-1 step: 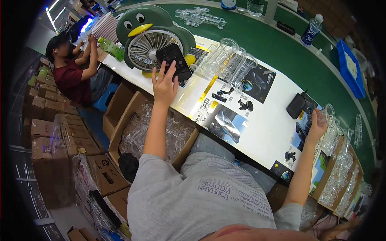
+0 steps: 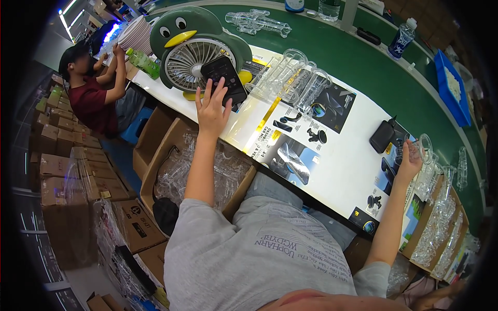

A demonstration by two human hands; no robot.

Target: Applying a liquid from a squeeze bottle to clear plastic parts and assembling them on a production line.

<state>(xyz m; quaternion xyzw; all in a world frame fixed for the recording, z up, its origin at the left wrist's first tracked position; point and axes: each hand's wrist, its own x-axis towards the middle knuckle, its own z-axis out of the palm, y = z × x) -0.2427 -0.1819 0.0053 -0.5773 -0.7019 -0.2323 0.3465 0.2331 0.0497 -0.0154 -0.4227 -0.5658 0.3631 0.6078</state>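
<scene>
My left hand (image 2: 211,114) reaches out with its fingers spread, its fingertips at the screen of a black phone (image 2: 233,88). The phone leans against the round grille of a green penguin-shaped fan (image 2: 174,59). Over at the right of the table, my right hand (image 2: 411,165) is closed around a clear plastic piece (image 2: 426,147) with a rounded, ring-like end. Part of that piece is hidden by the fingers. Between the hands stand several clear tube-shaped pieces (image 2: 311,89), and a small black case (image 2: 383,136) lies near my right hand.
An open carton (image 2: 148,179) of clear pieces sits below my left arm; another box (image 2: 441,223) of them is at the right. Printed cardboard (image 2: 332,155) covers the near table. Beyond are bottles (image 2: 402,37) and a blue tray (image 2: 450,88). A co-worker (image 2: 93,93) sits at the left.
The fingers of my left hand have shifted very slightly at the phone. My right hand stays where it was.
</scene>
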